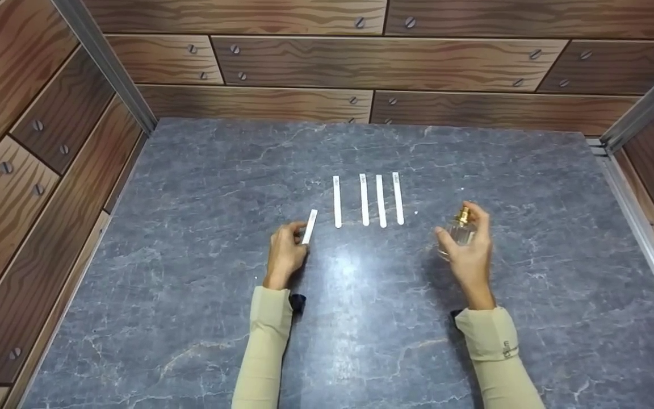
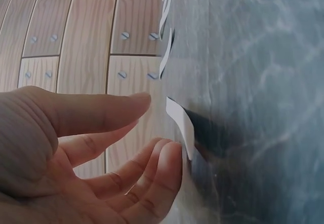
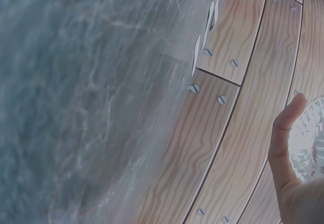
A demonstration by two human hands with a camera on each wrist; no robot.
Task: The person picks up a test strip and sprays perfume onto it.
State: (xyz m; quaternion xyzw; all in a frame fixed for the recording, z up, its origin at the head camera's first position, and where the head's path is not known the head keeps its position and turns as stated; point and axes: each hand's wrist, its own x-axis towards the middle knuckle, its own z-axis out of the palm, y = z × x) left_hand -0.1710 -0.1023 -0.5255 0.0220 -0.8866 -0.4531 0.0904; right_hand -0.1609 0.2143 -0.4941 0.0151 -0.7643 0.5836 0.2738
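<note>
My right hand [image 1: 470, 258] holds a clear glass perfume bottle [image 1: 461, 232] above the right part of the table, with the index finger at its gold spray top. In the right wrist view, the thumb lies along the bottle's cut-glass side [image 3: 306, 143]. My left hand [image 1: 286, 253] is at a white paper test strip [image 1: 309, 227] that slants on the left. In the left wrist view, thumb and fingers stand apart, and the fingertips [image 2: 172, 155] are right beside the curved strip [image 2: 181, 125]. Several more white strips [image 1: 380, 201] lie upright in a row to its right.
The grey marbled table [image 1: 162, 238] is enclosed by wood-patterned walls [image 1: 304, 62] at the back and sides. A metal rail [image 1: 642, 227] runs along the right edge. Small white specks [image 1: 416, 213] lie right of the strips.
</note>
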